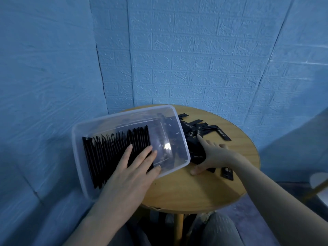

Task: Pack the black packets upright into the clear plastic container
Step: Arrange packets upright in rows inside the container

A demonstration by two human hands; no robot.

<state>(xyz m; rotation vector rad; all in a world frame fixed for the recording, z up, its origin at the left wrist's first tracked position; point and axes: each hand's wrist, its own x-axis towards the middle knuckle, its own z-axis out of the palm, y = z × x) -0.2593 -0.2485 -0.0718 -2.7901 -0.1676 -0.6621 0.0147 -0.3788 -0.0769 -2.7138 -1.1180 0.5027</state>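
Observation:
A clear plastic container [124,116] lies tilted on a small round wooden table [195,189], overhanging its left edge. A row of black packets [110,148] stands upright in its left part. My left hand [131,167] lies flat with straight fingers on top of that row, thumb at the container's near rim. Loose black packets [204,130] lie in a heap on the table right of the container. My right hand [211,153] reaches into that heap, its fingers and thumb curled around a small bunch of packets [197,151].
Blue textured walls stand close behind and left of the table. One stray packet [227,174] lies near the table's right front. A white round object [319,181] shows at the right edge. My knees are below the table's front edge.

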